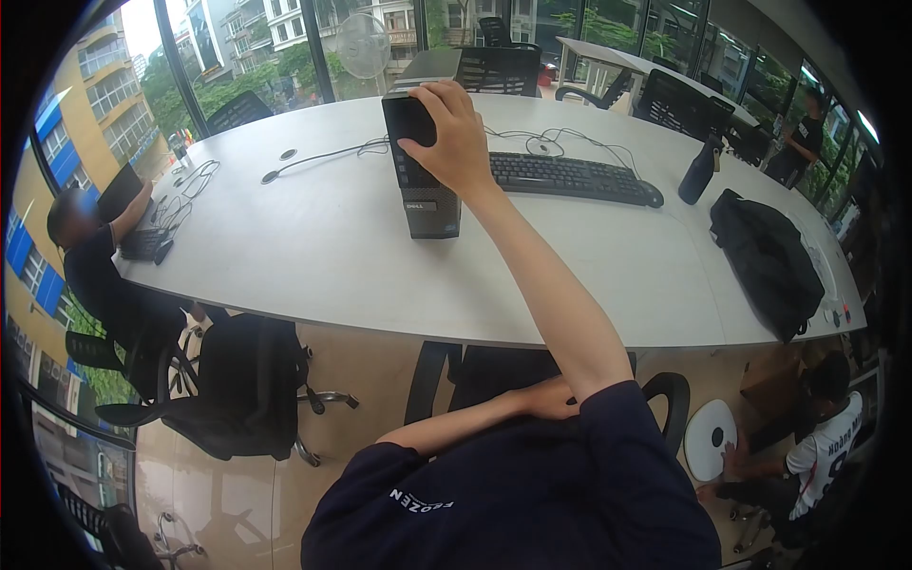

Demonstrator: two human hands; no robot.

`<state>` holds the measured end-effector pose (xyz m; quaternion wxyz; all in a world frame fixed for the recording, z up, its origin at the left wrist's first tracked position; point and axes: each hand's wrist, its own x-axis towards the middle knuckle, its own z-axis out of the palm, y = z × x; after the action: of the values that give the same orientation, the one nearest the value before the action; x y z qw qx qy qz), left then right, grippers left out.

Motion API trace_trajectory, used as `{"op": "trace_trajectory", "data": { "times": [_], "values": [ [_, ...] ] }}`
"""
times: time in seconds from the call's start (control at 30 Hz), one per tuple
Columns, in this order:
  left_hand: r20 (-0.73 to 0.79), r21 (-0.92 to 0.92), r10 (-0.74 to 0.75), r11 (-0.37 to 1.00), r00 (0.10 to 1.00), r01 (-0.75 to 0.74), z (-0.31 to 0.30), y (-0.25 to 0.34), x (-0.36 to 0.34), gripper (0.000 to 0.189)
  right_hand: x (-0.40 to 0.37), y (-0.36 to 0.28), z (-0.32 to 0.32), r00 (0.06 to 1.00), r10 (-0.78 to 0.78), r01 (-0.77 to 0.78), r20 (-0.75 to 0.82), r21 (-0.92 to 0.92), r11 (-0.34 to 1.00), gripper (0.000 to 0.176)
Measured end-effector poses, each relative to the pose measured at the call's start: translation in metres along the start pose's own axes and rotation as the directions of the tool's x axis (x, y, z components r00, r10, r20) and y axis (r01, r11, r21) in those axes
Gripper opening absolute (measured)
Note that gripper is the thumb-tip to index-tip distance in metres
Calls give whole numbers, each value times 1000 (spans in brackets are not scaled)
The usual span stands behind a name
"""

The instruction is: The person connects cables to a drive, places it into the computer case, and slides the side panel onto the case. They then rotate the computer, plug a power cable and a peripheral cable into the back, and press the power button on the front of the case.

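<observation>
- The right hand (451, 133) is clasped over the top of the computer case (427, 195), which stands upright on the table (313, 256) at the person's 12 o'clock.
- The case looks tall and narrow, so a firm, level hold should stop it tipping. Mind the cables (323, 157) at its 10 o'clock and the keyboard (570, 178) at its 3 o'clock.
- The left hand (549, 399) is tucked under the right arm, and I cannot tell whether it is open or closed.
- The back of the case, and any leads plugged into it, are hidden.

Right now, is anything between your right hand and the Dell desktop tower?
Nothing visible. The right hand grips the top of the Dell desktop tower directly; the keyboard lies beside it on the table, clear of the grip.
</observation>
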<state>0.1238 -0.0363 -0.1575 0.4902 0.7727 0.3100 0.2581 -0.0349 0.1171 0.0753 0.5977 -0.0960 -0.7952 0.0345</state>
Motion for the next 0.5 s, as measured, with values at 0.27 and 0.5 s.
{"op": "trace_trajectory", "data": {
  "times": [0.27, 0.5],
  "values": [
    [-6, -10, -26, 1000, 1000, 26, 1, 0, 0, 54, 0, -2, 3, 1000, 8, -9, -12, -29, 1000, 64],
    [-20, -34, -22, 999, 1000, 21, 2, -3, 0, 55, 0, -1, 4, 1000, 4, -5, -26, -41, 999, 64]
  ]
}}
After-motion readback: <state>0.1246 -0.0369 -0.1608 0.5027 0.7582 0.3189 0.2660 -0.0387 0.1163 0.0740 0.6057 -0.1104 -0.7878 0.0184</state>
